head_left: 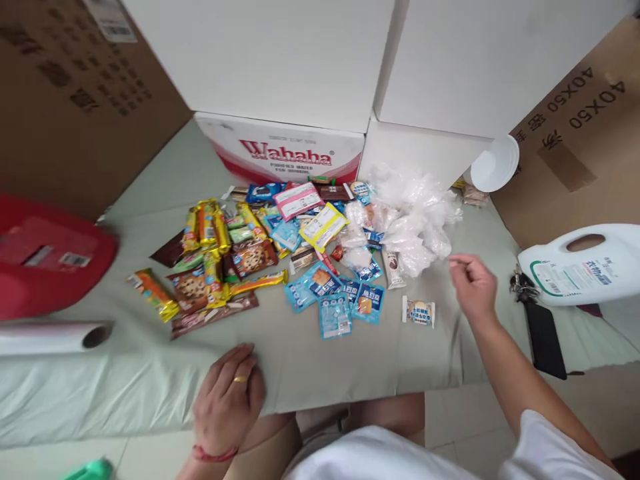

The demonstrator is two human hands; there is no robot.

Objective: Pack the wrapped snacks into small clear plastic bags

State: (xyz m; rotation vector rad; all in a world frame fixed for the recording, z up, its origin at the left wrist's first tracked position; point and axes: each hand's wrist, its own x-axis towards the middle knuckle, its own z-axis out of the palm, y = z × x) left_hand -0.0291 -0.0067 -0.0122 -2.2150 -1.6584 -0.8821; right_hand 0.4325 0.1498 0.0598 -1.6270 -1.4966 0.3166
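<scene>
My left hand [227, 393], with a ring and a red wrist cord, rests at the table's front edge with its fingers laid on the cloth and nothing held. My right hand [474, 285] hovers at the right with its fingers curled in; no item shows in it. Nearest to it are a small wrapped snack [419, 312] and a heap of clear plastic bags [415, 220]. Several blue snack packets [336, 316] lie at the middle front. To their left is a pile of yellow wrapped bars [214, 227], cookie packets [253, 257] and a long brown packet [215, 316].
A Wahaba carton [290, 157] stands behind the pile. A white detergent bottle [585, 267], keys [523, 285] and a black phone [546, 340] lie at right, near a white cup [495, 163]. A red object [50, 257] and a white roll [45, 337] sit at left.
</scene>
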